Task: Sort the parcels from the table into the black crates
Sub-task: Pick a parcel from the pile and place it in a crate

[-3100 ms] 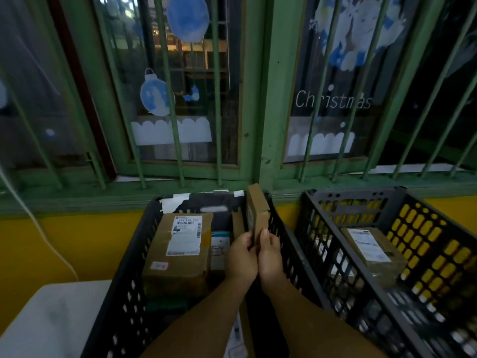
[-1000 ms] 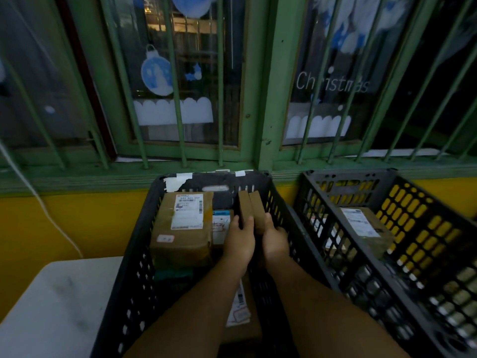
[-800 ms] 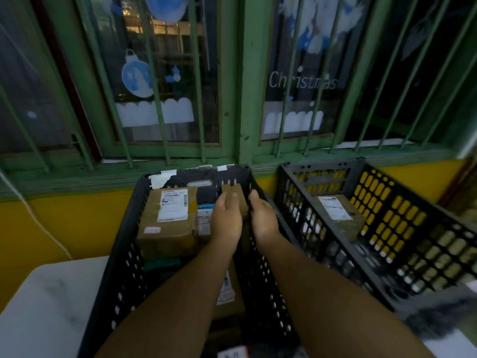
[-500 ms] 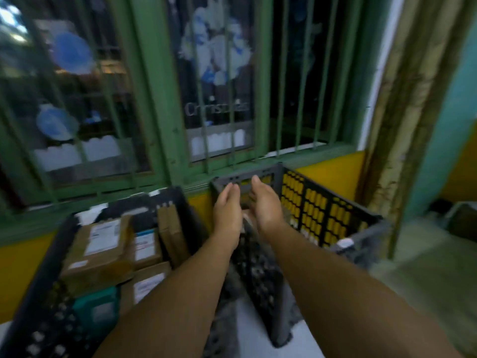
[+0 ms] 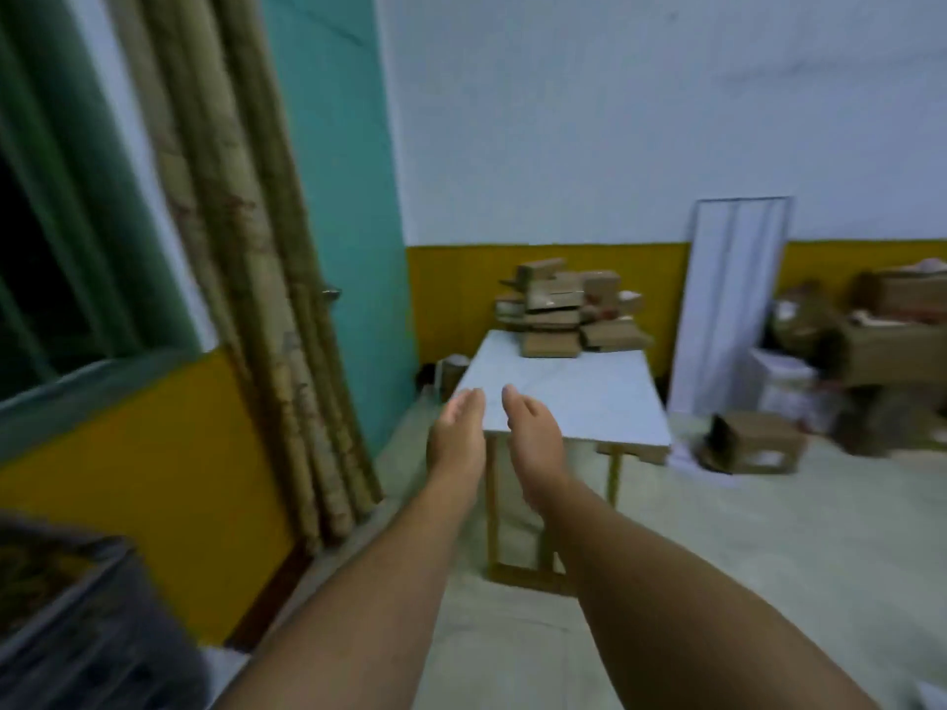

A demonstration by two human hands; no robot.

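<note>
A heap of brown cardboard parcels [image 5: 566, 307] lies at the far end of a white table [image 5: 574, 402] across the room. My left hand [image 5: 457, 437] and my right hand [image 5: 533, 435] are stretched out in front of me, palms facing each other, fingers straight, holding nothing. Both hands are well short of the parcels. A corner of one black crate [image 5: 77, 622] shows blurred at the bottom left.
A beige curtain [image 5: 246, 248] hangs by the green window frame on the left. A white panel [image 5: 727, 299] leans on the far wall. More cardboard boxes [image 5: 871, 351] are piled at the right, and one box [image 5: 753, 443] lies on the floor.
My hands let go of the thin brown parcel in the left crate and came out empty. My view swung right, from the window and crates to the table with parcels.
</note>
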